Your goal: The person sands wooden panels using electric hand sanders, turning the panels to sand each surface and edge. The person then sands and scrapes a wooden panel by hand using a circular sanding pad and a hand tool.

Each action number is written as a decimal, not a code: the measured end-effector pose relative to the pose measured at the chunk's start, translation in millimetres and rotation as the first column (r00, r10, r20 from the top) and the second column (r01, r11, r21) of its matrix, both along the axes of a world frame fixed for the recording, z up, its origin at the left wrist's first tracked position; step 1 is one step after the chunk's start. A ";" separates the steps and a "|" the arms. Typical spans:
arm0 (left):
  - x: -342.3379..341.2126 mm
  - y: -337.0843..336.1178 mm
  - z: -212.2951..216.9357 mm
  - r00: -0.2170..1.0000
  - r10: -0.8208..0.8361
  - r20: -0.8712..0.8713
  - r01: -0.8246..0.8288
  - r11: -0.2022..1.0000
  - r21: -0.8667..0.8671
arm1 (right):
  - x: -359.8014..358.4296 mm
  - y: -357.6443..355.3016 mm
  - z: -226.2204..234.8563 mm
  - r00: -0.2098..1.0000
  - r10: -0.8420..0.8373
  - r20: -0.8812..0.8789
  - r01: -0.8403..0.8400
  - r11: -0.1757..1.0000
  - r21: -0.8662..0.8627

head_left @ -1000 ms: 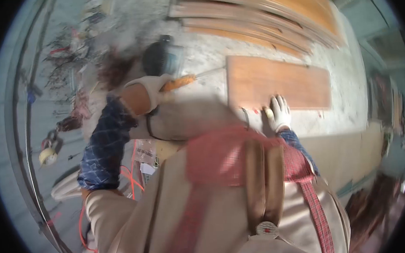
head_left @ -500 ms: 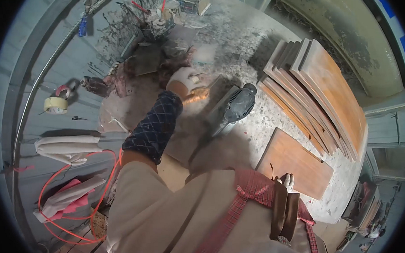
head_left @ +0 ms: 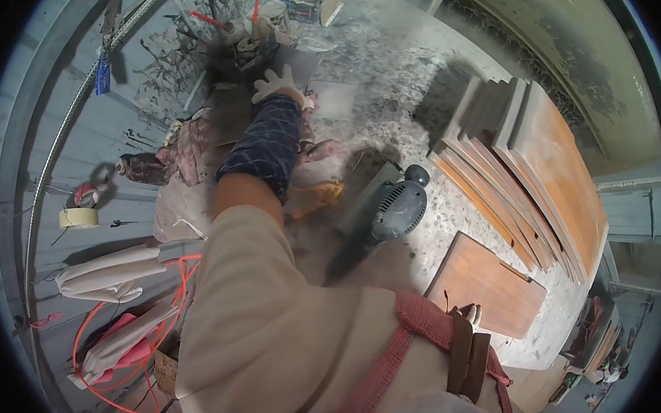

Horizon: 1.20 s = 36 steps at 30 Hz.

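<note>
My left hand [head_left: 276,85], in a whitish glove, reaches far over the table with its fingers spread and nothing in them. A checked dark blue sleeve cover wraps that forearm. Beside the fingers lies a dark grey sheet [head_left: 297,63]. Of my right hand [head_left: 471,314], only pale fingertips show, resting at the near edge of a flat reddish-brown wooden panel [head_left: 490,284]; apron straps and my body hide the rest. Between the hands, a dark grey power sander [head_left: 400,208] with a vented housing rests on the table, apart from both.
Several wooden panels [head_left: 559,170] lean stacked along the table's [head_left: 367,68] right side. Crumpled reddish cloths [head_left: 185,149] lie at the left, near an orange-brown piece [head_left: 319,198]. Cans and tools stand at the back. A red hose [head_left: 91,384] loops by the left wall.
My left hand has moved farther over the table, away from the orange-brown piece, and its fingers now spread. My right hand stays by the panel. The whole view has shifted slightly.
</note>
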<state>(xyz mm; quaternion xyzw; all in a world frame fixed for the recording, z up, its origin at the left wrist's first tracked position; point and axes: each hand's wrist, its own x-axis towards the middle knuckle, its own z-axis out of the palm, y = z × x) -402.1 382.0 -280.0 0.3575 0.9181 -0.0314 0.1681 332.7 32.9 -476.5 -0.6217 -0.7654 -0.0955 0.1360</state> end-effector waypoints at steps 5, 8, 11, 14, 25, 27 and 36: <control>-12.9 -7.6 17.2 0.995 -0.072 0.074 0.078 0.993 -0.084 | 12.5 -2.8 -20.4 0.960 -0.197 -0.200 0.166 0.973 -0.162; -13.1 -23.7 28.6 0.996 -0.019 0.090 0.018 1.000 0.008 | 16.9 8.1 -13.0 0.959 -0.272 -0.077 0.239 0.925 -0.296; -10.4 -35.2 42.9 0.996 -0.057 0.067 0.052 0.995 0.082 | 48.7 7.4 -34.0 0.916 -0.300 -0.267 0.197 0.915 -0.351; -4.1 -48.6 54.0 0.993 -0.113 0.020 0.109 0.985 0.131 | 27.9 22.4 -15.8 0.935 -0.188 -0.300 0.117 0.964 -0.239; -17.1 -86.7 36.2 0.995 0.051 0.090 -0.069 0.975 0.210 | -38.0 52.5 70.6 0.898 -0.208 -0.387 0.022 0.902 -0.432; -45.4 -108.7 19.2 0.993 0.049 0.109 -0.082 0.946 0.314 | -26.4 39.0 58.6 0.923 -0.170 -0.346 0.036 0.932 -0.361; -41.1 -204.2 -100.6 0.998 -0.016 -0.067 0.029 0.980 0.197 | 98.4 -0.4 -72.4 0.954 0.074 -0.291 -0.103 0.991 -0.086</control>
